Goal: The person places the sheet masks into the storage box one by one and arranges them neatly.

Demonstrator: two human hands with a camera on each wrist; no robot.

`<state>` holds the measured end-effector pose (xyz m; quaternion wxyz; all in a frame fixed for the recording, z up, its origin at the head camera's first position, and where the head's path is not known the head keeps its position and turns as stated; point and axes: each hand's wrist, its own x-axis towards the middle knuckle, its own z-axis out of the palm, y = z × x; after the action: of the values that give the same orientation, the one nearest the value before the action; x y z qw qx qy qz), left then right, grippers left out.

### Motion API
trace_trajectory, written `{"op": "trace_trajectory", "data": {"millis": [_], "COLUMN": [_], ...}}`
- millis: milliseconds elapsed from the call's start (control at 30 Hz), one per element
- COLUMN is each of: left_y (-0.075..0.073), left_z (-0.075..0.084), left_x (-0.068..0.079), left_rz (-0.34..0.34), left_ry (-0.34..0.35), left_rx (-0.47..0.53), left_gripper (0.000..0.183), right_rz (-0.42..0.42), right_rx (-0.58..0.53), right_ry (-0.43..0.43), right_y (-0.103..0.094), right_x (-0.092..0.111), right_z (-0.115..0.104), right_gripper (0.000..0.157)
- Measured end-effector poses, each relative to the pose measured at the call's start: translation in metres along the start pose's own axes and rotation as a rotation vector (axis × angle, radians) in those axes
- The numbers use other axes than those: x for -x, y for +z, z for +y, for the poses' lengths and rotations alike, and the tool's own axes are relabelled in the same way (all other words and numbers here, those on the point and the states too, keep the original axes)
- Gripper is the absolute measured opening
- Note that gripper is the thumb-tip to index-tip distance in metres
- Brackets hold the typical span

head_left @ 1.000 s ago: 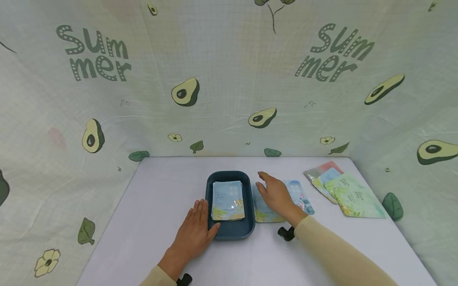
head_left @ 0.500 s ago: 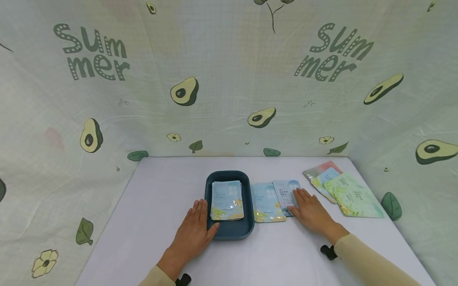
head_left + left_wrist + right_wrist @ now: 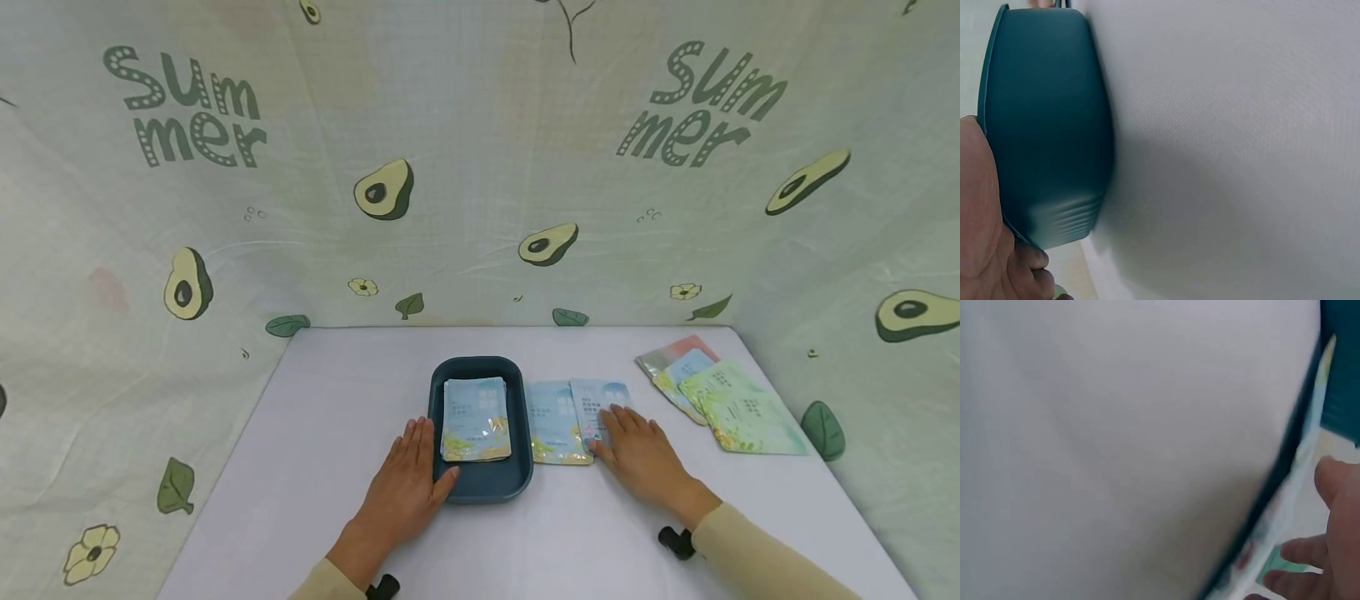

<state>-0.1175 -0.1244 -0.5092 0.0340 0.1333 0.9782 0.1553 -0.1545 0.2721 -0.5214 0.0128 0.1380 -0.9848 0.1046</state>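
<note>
A dark blue tray stands mid-table with a light-blue sheet mask packet on top of others inside. My left hand lies along the tray's left side, fingers straight and together, thumb over the near left rim. In the left wrist view that hand is at the rim of the tray. Right of the tray lies another blue packet, partly overlapped by a paler blue packet. My right hand rests on the paler packet's near right part, fingers loosely spread.
At the back right, a fanned pile holds a green packet, a small blue packet and a red-and-grey packet. A printed cloth hangs behind the white table.
My right hand has gone from above the packets beside the tray rightward onto the paler blue packet, then slightly left with it. The left hand has stayed at the tray.
</note>
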Motion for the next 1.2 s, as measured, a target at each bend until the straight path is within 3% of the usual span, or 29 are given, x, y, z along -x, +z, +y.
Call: {"op": "trace_trajectory", "data": {"millis": [100, 167, 333, 500, 700, 1000, 1200], "left_y": [0.000, -0.001, -0.003, -0.003, -0.001, -0.001, -0.002], "left_z": [0.000, 0.000, 0.000, 0.000, 0.000, -0.001, 0.000], "left_x": [0.000, 0.000, -0.001, -0.002, -0.001, -0.001, 0.000], "left_rz": [0.001, 0.002, 0.002, -0.013, -0.009, -0.004, -0.012], "left_ry": [0.005, 0.009, 0.008, -0.004, -0.011, -0.004, -0.009], "left_rx": [-0.006, -0.009, -0.006, 0.003, -0.008, -0.009, -0.006], "left_gripper": [0.087, 0.087, 0.087, 0.088, 0.088, 0.088, 0.088], "right_rz": [0.084, 0.094, -0.032, -0.145, -0.202, -0.122, -0.022], "right_rx": [0.068, 0.114, 0.161, 0.157, 0.146, 0.108, 0.116], "right_ry": [-0.070, -0.104, -0.105, -0.063, -0.033, -0.041, -0.061], "right_y": [-0.005, -0.008, -0.013, -0.016, -0.014, -0.011, -0.015], "right_x": [-0.018, -0.031, -0.057, -0.069, -0.076, -0.073, -0.070], "right_z": [0.015, 0.029, 0.055, 0.065, 0.069, 0.070, 0.066], "right_gripper": [0.070, 0.075, 0.095, 0.112, 0.114, 0.115, 0.108]}}
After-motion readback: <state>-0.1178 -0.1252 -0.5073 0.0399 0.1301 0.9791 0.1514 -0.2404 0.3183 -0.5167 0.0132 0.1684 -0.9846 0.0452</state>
